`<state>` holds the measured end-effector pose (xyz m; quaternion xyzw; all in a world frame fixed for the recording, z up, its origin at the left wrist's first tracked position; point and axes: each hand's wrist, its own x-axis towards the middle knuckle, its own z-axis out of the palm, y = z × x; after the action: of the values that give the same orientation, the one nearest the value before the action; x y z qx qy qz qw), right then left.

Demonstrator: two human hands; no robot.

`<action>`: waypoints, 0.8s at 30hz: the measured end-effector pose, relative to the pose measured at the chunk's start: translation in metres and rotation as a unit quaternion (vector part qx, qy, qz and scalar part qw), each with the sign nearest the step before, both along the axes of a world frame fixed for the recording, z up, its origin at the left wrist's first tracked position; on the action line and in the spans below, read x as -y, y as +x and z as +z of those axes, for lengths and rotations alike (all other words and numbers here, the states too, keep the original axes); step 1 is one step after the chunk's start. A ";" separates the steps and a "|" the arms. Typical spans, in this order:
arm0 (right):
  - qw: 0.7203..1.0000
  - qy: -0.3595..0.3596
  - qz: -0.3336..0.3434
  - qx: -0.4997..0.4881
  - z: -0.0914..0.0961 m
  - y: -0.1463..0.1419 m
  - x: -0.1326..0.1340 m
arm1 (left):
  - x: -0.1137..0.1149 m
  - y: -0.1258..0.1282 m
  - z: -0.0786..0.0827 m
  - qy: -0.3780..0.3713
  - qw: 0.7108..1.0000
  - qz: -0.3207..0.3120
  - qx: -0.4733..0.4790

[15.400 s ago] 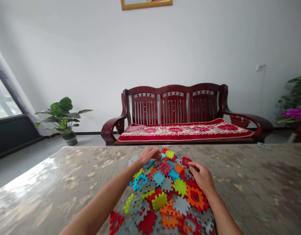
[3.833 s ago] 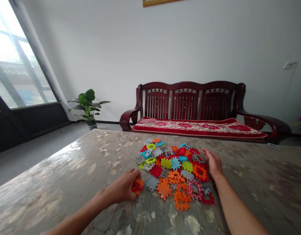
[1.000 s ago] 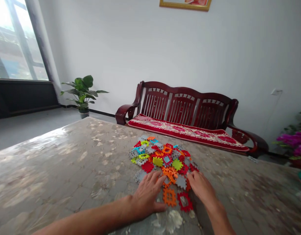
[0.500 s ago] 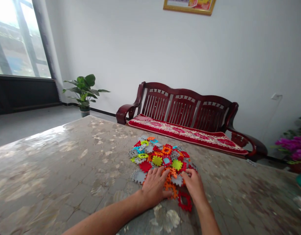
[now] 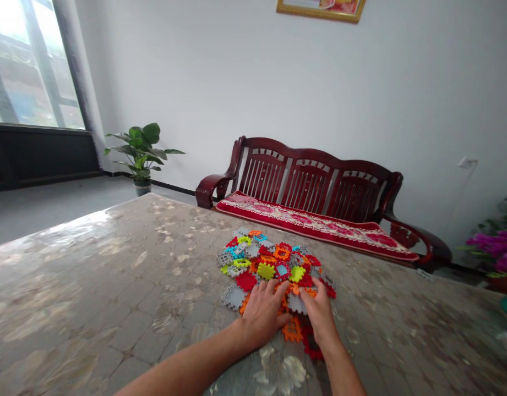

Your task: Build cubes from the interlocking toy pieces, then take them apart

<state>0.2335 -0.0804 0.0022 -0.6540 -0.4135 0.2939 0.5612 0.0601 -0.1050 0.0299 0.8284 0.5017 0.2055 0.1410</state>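
A pile of flat toothed plastic tiles in red, orange, grey, blue and lime lies on the marble-patterned table. My left hand rests palm down on the pile's near edge, fingers spread over orange and grey tiles. Beside it, my right hand also lies flat on the tiles with fingers stretched forward. An orange tile shows between the two hands, and a red tile lies partly under my right wrist. A grey tile sits just left of my left hand.
A dark red wooden bench with a red floral cushion stands beyond the table's far edge. A potted green plant sits on the floor at the left by a window. Purple flowers show at the right edge.
Both hands have slid forward and closer together over the near tiles, pushing them into the pile. The red tile near my right hand is now partly under the wrist.
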 end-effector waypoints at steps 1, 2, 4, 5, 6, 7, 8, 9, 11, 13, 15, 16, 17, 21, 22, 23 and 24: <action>1.000 0.006 0.010 -0.021 0.002 -0.003 0.001 | -0.001 0.000 0.001 -0.002 1.000 -0.002 0.001; 0.999 0.012 0.021 -0.040 0.004 -0.006 0.002 | -0.002 0.001 0.001 -0.003 1.000 -0.004 0.002; 0.997 0.019 0.034 -0.064 0.008 -0.013 0.003 | -0.003 0.002 0.001 -0.005 1.000 -0.008 0.004; 0.997 0.021 0.034 -0.066 0.010 -0.017 0.004 | -0.003 0.002 0.002 -0.005 1.000 -0.007 0.004; 0.997 0.020 0.032 -0.066 0.011 -0.020 0.005 | -0.004 0.003 0.002 -0.006 1.000 -0.007 0.003; 0.997 0.019 0.031 -0.068 0.013 -0.023 0.006 | -0.004 0.004 0.003 -0.007 1.000 -0.006 0.002; 0.997 0.017 0.032 -0.073 0.014 -0.025 0.007 | -0.004 0.005 0.005 -0.008 1.000 -0.003 0.000; 0.996 0.014 0.037 -0.082 0.016 -0.027 0.008 | -0.004 0.006 0.006 -0.010 1.000 0.000 -0.001; 0.993 0.012 0.049 -0.108 0.018 -0.029 0.011 | -0.003 0.009 0.011 -0.015 1.000 0.003 -0.006; 0.990 0.018 0.053 -0.127 0.021 -0.028 0.014 | -0.002 0.013 0.015 -0.015 1.000 0.006 -0.009; 0.990 0.029 0.048 -0.128 0.025 -0.026 0.016 | -0.003 0.016 0.018 -0.009 1.000 0.004 -0.009; 0.991 0.036 0.045 -0.125 0.028 -0.024 0.017 | -0.004 0.018 0.019 -0.003 1.000 0.002 -0.008; 0.991 0.043 0.043 -0.121 0.032 -0.023 0.016 | -0.005 0.019 0.021 0.004 1.000 0.001 -0.007; 0.991 0.060 0.039 -0.114 0.049 -0.024 0.008 | -0.016 0.017 0.033 0.048 0.999 -0.001 -0.001; 0.991 0.063 0.042 -0.114 0.054 -0.026 0.003 | -0.020 0.015 0.037 0.060 0.998 -0.001 0.001; 0.990 0.068 0.045 -0.116 0.059 -0.028 -0.002 | -0.024 0.012 0.042 0.069 0.998 0.001 0.004; 0.989 0.074 0.051 -0.118 0.065 -0.032 -0.008 | -0.029 0.009 0.047 0.077 0.997 0.005 0.005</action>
<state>0.2020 -0.0727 0.0669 -0.5496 -0.3977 0.3661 0.6370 0.0687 -0.0765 0.0774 0.8334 0.4875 0.2482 0.0787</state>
